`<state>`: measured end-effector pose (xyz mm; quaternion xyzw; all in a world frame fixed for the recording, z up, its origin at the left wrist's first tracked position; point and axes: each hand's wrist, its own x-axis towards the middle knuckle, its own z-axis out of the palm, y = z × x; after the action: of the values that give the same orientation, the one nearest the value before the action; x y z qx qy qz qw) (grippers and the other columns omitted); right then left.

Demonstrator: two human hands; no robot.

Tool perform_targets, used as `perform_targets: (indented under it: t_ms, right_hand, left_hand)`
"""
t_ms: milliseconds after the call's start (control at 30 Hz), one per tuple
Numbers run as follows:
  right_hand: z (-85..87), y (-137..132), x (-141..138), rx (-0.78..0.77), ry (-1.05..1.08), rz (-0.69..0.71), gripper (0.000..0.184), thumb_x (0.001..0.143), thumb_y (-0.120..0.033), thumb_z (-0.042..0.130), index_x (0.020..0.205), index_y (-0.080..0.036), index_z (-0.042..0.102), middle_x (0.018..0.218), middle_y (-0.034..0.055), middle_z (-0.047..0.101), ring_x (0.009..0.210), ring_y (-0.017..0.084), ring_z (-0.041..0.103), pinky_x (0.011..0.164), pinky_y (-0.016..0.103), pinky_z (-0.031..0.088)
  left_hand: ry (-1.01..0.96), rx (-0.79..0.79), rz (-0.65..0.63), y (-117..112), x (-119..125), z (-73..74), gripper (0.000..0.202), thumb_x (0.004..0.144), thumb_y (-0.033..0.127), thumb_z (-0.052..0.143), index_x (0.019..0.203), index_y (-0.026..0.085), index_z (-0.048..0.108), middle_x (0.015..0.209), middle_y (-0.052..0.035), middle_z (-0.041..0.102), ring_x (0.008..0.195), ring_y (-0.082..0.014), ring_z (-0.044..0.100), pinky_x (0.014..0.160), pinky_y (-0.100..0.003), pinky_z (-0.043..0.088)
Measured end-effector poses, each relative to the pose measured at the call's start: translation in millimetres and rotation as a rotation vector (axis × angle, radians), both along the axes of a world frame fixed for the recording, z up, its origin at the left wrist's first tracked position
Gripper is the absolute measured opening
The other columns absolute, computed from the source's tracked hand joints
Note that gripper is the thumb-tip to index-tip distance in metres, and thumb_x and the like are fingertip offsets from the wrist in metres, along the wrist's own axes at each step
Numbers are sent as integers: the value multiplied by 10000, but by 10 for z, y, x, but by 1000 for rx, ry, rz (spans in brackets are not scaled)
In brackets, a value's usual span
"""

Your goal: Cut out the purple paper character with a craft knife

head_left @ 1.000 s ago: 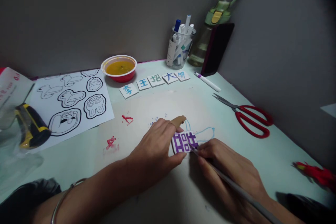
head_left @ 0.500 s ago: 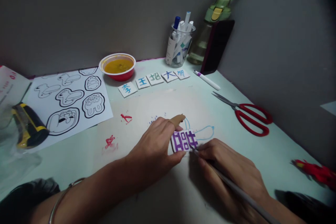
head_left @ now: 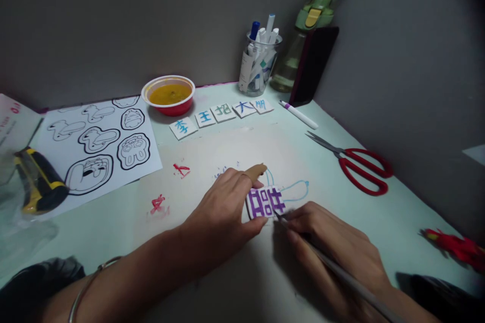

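A small white tile (head_left: 265,202) with purple strokes lies on the pale table (head_left: 235,151) in front of me. My left hand (head_left: 224,212) pins it down from the left, thumb at its lower edge and a bandaged forefinger along its top. My right hand (head_left: 333,245) holds a thin grey brush (head_left: 341,275) whose tip touches the tile's lower right corner. Blue outline marks on the table show behind the tile.
Several lettered tiles (head_left: 222,113) sit in a row near a red bowl of yellow liquid (head_left: 168,95). A jar of markers (head_left: 259,68), a green bottle (head_left: 308,30), a dark phone (head_left: 312,65), a white pen (head_left: 299,115), red scissors (head_left: 354,164), a printed sheet (head_left: 96,141) and a yellow-black tool (head_left: 36,181) surround the work.
Both hands stay on the tile; the brush tip shifts slightly along its lower right edge. The view has tipped a little.
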<state>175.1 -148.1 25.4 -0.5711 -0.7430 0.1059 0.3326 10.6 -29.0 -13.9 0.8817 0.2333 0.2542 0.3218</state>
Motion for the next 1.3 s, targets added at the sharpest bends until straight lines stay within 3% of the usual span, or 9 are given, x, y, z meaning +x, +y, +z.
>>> perform_targets:
  t_ms: [333,600,800,933,1100,1300]
  right_hand:
    - [19,5,6,3,-25,1,189,927,-39,429,941,-193,537,713,23,544,607,140,537,515,287,413]
    - [-91,-97,70,-136,78,-2,164,952,-86,461,1004,-228,524,808,22,605,655,142,595,557,284,456]
    - [-54,-61,65,-240,202,-214,138,962,-229,511,837,-232,570,730,8,648,604,144,615,496,247,475]
    - [-17,-9,89,-320,375,-339,225,929,-323,568,729,-224,593,640,-7,626,546,138,577,449,220,460]
    - [-106,-13,152,-337,626,-348,215,919,-365,621,763,-217,627,697,9,640,632,150,603,499,222,476]
    - [-108,-48,122,-294,600,-383,181,908,-369,642,790,-231,642,767,13,681,678,156,645,559,227,521]
  left_hand:
    - [19,-36,-3,-5,-8,19,695,785,121,728,1401,134,406,1170,-68,637,1096,-232,553,1027,-392,436]
    - [32,-21,0,-1,-4,33,648,789,139,719,1373,112,440,1187,-93,633,1074,-249,558,999,-418,450]
    - [73,-16,55,11,22,63,660,763,166,720,1367,107,462,1105,-95,652,1014,-275,571,943,-461,474]
    - [77,-125,97,25,17,108,640,741,168,709,1342,151,490,1106,-76,667,1022,-269,588,941,-453,490]
    - [12,-358,166,45,-3,158,691,719,192,720,1364,194,475,1150,-70,668,1104,-265,597,999,-476,474]
    - [-98,-459,196,21,3,158,688,708,196,728,1353,248,493,1103,-49,665,1027,-246,638,965,-482,500]
